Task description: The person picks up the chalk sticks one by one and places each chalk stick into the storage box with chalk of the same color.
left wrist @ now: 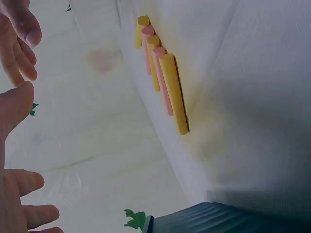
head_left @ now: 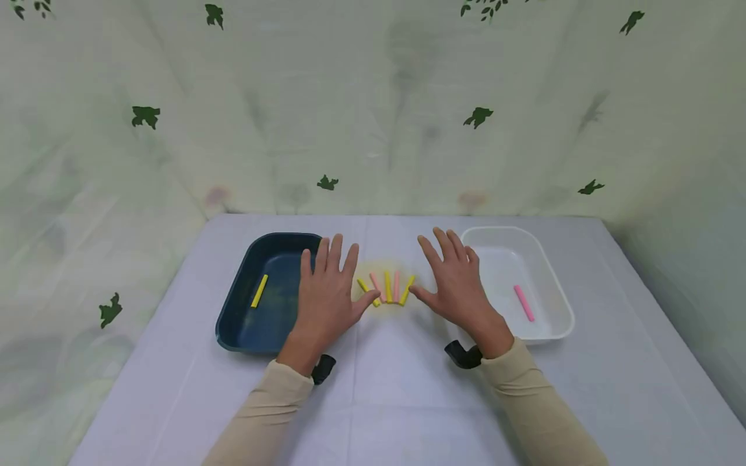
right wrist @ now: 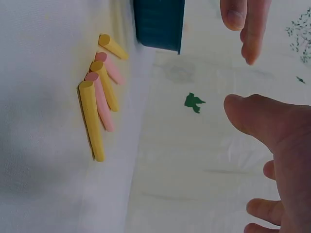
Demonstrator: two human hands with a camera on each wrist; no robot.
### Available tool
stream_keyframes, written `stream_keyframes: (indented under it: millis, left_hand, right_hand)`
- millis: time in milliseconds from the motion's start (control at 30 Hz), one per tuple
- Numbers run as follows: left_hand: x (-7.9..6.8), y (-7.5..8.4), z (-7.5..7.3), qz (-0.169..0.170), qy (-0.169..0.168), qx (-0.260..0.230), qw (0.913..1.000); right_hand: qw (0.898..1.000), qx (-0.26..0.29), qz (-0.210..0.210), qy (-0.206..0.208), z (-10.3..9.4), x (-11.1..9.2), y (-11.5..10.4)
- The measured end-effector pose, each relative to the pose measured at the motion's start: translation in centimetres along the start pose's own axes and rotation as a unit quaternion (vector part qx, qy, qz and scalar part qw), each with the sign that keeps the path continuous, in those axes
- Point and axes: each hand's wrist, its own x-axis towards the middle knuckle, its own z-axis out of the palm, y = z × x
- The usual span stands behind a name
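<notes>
My left hand (head_left: 327,294) is spread flat in the air, palm down, overlapping the right side of the dark blue tray (head_left: 233,310) in the head view. My right hand (head_left: 462,288) hovers the same way beside the white tray (head_left: 556,291), fingers extended. Neither holds anything. Between the two thumbs, a fan of chalk sticks lies on the table: three yellow, such as the yellow chalk (right wrist: 91,121), and two pink, such as the pink chalk (left wrist: 163,80). Another yellow chalk (head_left: 259,291) lies in the blue tray, and another pink chalk (head_left: 524,303) in the white one.
A white cloth covers the table (head_left: 384,414). Behind it hangs a pale curtain (head_left: 373,97) with green leaf prints. Each wrist wears a black camera mount, with the right mount (head_left: 463,355) near the white tray's front corner.
</notes>
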Motion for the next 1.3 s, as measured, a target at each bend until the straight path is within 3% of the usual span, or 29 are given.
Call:
stream_keyframes:
  millis: [367, 700, 833, 1100, 1300]
  left_hand:
    - [-1.0, -0.6, -0.2, 0.016, -0.002, -0.006, 0.9999]
    - [-0.7, -0.2, -0.3, 0.054, 0.084, -0.064, 0.9929]
    - [-1.2, -0.3, -0.3, 0.063, 0.081, -0.078, 0.9917]
    - [-2.3, -1.0, -1.6, 0.049, 0.038, -0.111, 0.9919]
    - [-3.8, -1.6, -2.3, 0.049, 0.015, -0.134, 0.9896]
  right_hand:
    - [1.000, 0.004, -0.009, 0.016, 0.5, -0.2, -0.4]
    - [0.991, 0.113, -0.050, 0.052, -0.2, -0.4, -0.2]
    - [0.990, 0.129, -0.057, 0.024, -0.5, -0.6, -0.1]
    - [0.984, 0.160, -0.057, -0.051, -0.9, -0.4, -0.2]
    - [0.981, 0.156, -0.066, -0.092, -1.0, -0.4, 0.0]
